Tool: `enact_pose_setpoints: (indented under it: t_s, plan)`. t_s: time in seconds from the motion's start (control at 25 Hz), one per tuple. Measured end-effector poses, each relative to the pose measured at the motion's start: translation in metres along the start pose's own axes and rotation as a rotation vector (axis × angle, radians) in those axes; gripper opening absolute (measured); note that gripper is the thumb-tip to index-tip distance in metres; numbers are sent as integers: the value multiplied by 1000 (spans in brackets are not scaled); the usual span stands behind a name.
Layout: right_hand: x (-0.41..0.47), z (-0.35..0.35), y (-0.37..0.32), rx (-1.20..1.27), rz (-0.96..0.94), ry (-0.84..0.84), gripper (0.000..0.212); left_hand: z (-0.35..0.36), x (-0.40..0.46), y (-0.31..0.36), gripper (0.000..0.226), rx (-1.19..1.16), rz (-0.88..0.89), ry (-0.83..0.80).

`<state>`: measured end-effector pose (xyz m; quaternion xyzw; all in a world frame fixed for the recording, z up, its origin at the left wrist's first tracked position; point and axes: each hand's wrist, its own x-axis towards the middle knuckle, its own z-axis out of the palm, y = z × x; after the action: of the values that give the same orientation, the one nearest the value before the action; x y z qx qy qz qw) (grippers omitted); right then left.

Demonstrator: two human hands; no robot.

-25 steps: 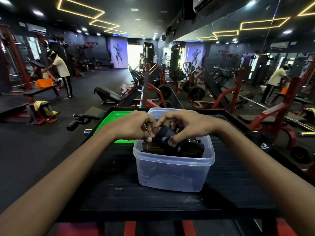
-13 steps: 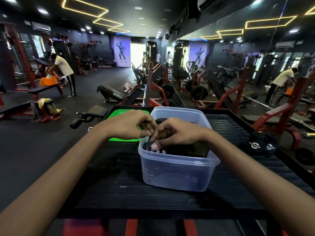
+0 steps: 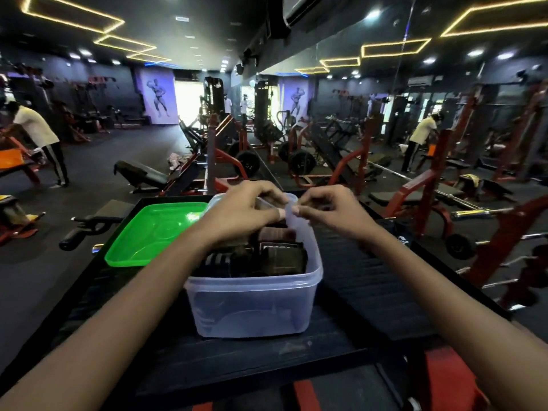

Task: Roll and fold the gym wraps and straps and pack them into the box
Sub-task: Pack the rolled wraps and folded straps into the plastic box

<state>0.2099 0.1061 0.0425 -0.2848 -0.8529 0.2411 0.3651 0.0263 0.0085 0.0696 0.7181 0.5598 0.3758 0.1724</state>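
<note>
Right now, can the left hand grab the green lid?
Probably yes. The green lid lies uncovered on the table just left of the left hand, beside the box, with nothing between them.

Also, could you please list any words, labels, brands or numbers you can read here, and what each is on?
No text here can be read.
Wraps in the box: striped and patched, any marks too blurred to read.
Lid: embossed shapes only, no lettering legible.
Posters on the far wall: figures only, no words visible.
Weight plates: markings too small.
</note>
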Motion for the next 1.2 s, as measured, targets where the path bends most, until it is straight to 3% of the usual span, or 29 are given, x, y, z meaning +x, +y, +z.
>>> enact_pose_setpoints:
  t_s: [0.12, 0.2, 0.36, 0.52, 0.64, 0.76, 0.92, 1.2]
  plan:
    - [-27, -47, 55, -113, 114, 296, 5, 65, 23, 40, 28, -240, 21, -44]
    - [-48, -68, 91, -223, 203, 427, 13, 112, 37, 65, 40, -231, 13, -60]
    - [-85, -87, 152, -382, 342, 457, 29, 199, 69, 82, 59, -272, -138, -19]
    - [-97, -85, 182, -314, 455, 481, 52, 249, 96, 46, 64, -276, -362, 122]
    - [-94, -84, 196, -211, 510, 507, 62, 268, 108, 24, 70, -295, -456, 117]
    - [-89, -90, 196, -112, 554, 458, 51, 282, 120, 19, 68, -272, -442, 76]
    - [-88, -89, 197, -157, 481, 434, 34, 294, 129, 22, 53, -349, -469, 125]
    - [-70, -89, 152, 242, 350, 701, 30, 263, 121, 76, 55, -341, -331, 379]
